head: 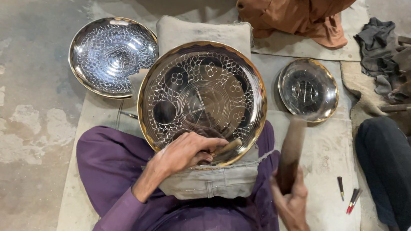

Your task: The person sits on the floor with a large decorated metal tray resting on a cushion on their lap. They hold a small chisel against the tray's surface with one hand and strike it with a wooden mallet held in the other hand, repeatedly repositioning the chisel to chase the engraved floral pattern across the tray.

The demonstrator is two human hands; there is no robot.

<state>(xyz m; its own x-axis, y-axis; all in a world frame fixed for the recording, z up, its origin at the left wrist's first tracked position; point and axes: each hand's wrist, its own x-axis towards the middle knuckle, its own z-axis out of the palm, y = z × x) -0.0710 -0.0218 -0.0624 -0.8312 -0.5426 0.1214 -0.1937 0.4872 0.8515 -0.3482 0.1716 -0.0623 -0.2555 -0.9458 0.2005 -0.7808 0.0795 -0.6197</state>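
Left hand: the left hand (pixel 185 152) is closed around a short punch-like tool (pixel 226 147), tip set on the near rim zone of the large engraved plate (pixel 202 98); likely held low so the point stays steady on the metal.
Right hand: the right hand (pixel 291 203) is clenched on a wooden mallet (pixel 291 153), blurred, raised at about 4 o'clock from the plate, its head apart from the tool.
Large plate: tilted on a padded cloth cushion (pixel 212 180) in the lap, its near edge propped toward the person, which seems to bring the working spot under the tool.
Pattern: circles and netted lines cover the face; a gold rim runs all round.
Neighbours: a second patterned plate (pixel 112 56) lies at 10 o'clock, its rim just beside the large one; a small bowl-like dish (pixel 307 89) sits at 3 o'clock, near but apart.
Open room: the pale mat (pixel 327 154) is free under the mallet's path, between the plate and the small tools (pixel 349 194) at 5 o'clock.
Edges: another person's dark trouser leg (pixel 397 172) is close on the right; an orange cloth (pixel 305 0) is heaped at 1 o'clock.
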